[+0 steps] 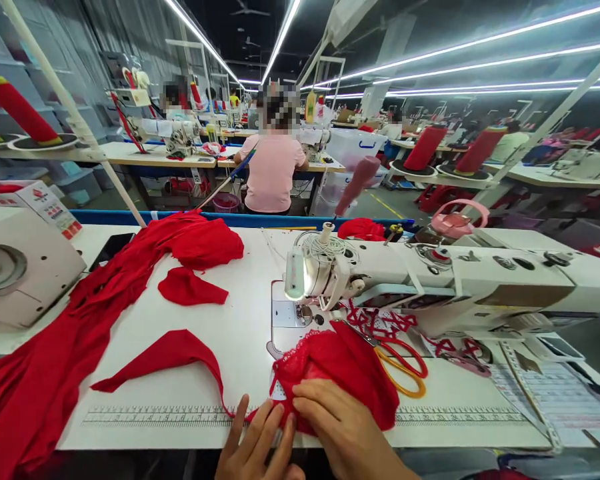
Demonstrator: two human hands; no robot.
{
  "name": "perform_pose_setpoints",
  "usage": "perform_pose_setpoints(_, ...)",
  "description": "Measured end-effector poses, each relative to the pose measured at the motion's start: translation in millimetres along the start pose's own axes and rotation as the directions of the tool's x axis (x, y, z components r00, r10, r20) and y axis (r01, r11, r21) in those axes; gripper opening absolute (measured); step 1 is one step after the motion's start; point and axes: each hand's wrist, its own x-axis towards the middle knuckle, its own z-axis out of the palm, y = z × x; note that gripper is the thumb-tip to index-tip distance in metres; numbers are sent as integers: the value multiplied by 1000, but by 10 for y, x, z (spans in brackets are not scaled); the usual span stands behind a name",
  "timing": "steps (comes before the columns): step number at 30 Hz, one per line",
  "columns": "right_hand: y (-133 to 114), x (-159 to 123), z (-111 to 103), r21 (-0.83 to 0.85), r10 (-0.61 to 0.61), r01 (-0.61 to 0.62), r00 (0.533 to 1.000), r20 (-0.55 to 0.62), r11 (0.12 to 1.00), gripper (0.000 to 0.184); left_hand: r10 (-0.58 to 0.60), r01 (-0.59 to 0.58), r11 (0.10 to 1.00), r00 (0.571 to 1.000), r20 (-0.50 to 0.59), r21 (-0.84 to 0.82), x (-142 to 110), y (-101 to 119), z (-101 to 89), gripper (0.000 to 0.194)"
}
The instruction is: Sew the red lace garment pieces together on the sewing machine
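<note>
A red lace-trimmed garment piece lies bunched on the sewing table below the needle area. My right hand has its fingers pressed together on the near edge of this cloth. Just beside it, my left hand grips the same edge, its fingertips close to my right fingers. A narrow red strip trails off leftward from the left hand and widens into a pointed flap. Orange-and-red-handled scissors rest against the cloth's right side. What lies beneath my fingers is hidden.
A white sewing machine with a lit lamp stands behind the cloth. Long red fabric runs down the table's left side, near a small red piece. A printed ruler follows the front edge. A seated person in pink works ahead.
</note>
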Motion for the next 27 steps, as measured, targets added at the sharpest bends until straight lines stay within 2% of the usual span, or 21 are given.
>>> perform_pose_setpoints(4,67,68,218,-89,65,-68,997,-40,994,26,122,-138,986,981,154,93,-37,-64,-100,38)
perform_pose_setpoints(5,92,48,243,-111,72,-77,996,-51,991,25,117,-135,986,980,160,102,-51,-68,-114,36)
perform_pose_setpoints(10,143,-16,234,-136,62,-69,997,-55,988,25,-77,74,995,996,37,71,-71,54,-22,46)
perform_pose_setpoints(14,138,-15,217,-155,55,-60,998,-35,986,24,-149,148,986,989,16,71,-63,153,78,49)
perform_pose_setpoints(19,152,-89,204,-197,26,-19,999,33,980,28,-149,147,986,989,26,73,-85,126,53,45)
perform_pose_setpoints(24,151,-128,174,-238,-7,22,998,61,971,29,17,-37,993,986,168,116,-43,62,-27,36)
perform_pose_setpoints(27,152,-111,149,-240,-16,32,997,71,970,31,-70,61,992,994,81,107,-39,76,-12,37)
